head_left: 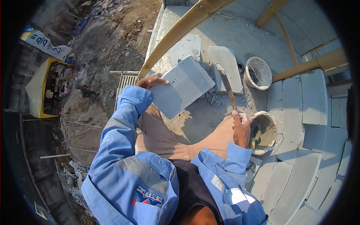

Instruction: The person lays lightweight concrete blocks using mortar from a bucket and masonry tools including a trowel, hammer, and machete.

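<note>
My left hand point(152, 81) grips the left edge of a light grey block point(182, 87), which is tilted above my lap. The handle of a long, flat tool point(227, 87) is in my right hand point(241, 129), and its mortar-smeared tip points up and away from me. Under that tip rests another pale block point(225, 69) on the floor. Behind the held block stands a further block point(186, 48). Beside my right hand is a bucket point(265, 131) with grey material and something flat inside.
A second bucket point(258, 73) stands farther back. Wooden poles point(187, 24) slant overhead and to the right. A block wall point(292, 112) runs along the right. Rubble lies on the floor point(195, 122). Beyond the left edge, people are on the ground below near a yellow canopy point(36, 88).
</note>
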`<move>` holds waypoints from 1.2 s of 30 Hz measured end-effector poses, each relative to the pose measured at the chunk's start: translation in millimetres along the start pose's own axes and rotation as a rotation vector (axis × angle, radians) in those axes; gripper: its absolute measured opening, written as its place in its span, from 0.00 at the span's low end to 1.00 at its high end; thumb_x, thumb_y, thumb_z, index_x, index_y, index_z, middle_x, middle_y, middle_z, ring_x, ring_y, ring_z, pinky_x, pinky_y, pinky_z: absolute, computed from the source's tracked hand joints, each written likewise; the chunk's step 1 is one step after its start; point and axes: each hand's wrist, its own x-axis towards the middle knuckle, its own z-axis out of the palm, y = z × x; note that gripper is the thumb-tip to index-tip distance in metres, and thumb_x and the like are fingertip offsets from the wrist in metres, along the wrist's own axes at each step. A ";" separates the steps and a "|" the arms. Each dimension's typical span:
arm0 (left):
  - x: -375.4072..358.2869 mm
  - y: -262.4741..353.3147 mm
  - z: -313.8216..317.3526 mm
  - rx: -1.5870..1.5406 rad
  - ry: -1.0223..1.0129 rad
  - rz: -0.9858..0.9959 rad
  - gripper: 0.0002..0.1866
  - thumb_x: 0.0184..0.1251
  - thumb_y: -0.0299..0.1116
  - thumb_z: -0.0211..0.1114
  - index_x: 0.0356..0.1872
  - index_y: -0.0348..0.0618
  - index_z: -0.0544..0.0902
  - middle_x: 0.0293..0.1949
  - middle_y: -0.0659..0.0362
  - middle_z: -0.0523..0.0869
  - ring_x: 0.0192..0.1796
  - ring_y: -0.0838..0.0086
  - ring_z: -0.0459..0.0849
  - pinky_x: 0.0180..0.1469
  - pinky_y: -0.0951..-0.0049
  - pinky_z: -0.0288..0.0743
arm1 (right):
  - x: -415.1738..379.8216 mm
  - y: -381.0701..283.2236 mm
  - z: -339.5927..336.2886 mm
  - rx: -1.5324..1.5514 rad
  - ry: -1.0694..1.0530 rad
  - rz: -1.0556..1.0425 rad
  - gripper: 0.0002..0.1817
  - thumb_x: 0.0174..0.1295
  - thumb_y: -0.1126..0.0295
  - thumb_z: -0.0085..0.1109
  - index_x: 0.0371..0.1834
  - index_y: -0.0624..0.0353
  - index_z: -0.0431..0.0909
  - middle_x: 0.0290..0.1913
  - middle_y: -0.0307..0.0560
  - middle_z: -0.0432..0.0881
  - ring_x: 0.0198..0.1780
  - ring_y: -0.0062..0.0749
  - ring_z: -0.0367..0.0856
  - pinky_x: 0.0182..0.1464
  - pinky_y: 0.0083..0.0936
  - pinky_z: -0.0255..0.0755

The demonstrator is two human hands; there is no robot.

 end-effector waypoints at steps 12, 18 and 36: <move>38.6 60.9 -17.9 0.369 0.080 0.276 0.34 0.44 0.54 0.84 0.43 0.31 0.89 0.37 0.48 0.91 0.41 0.61 0.89 0.47 0.62 0.78 | -12.9 5.5 52.6 0.249 -0.062 0.044 0.26 0.65 0.47 0.68 0.36 0.63 0.75 0.24 0.38 0.74 0.21 0.16 0.69 0.23 0.20 0.62; 52.9 48.3 -18.4 0.440 0.190 0.293 0.34 0.45 0.60 0.81 0.34 0.33 0.91 0.27 0.48 0.88 0.36 0.61 0.89 0.42 0.61 0.77 | -33.3 2.9 83.0 0.266 -0.092 0.147 0.25 0.64 0.47 0.68 0.39 0.62 0.75 0.27 0.38 0.75 0.22 0.16 0.72 0.24 0.18 0.66; 14.9 -75.1 74.4 -0.719 0.506 0.055 0.42 0.58 0.59 0.75 0.60 0.28 0.79 0.49 0.48 0.87 0.46 0.64 0.88 0.49 0.68 0.82 | -37.9 18.3 161.8 -0.012 -0.263 -0.273 0.20 0.62 0.56 0.67 0.26 0.61 0.74 0.17 0.50 0.73 0.21 0.41 0.71 0.28 0.38 0.67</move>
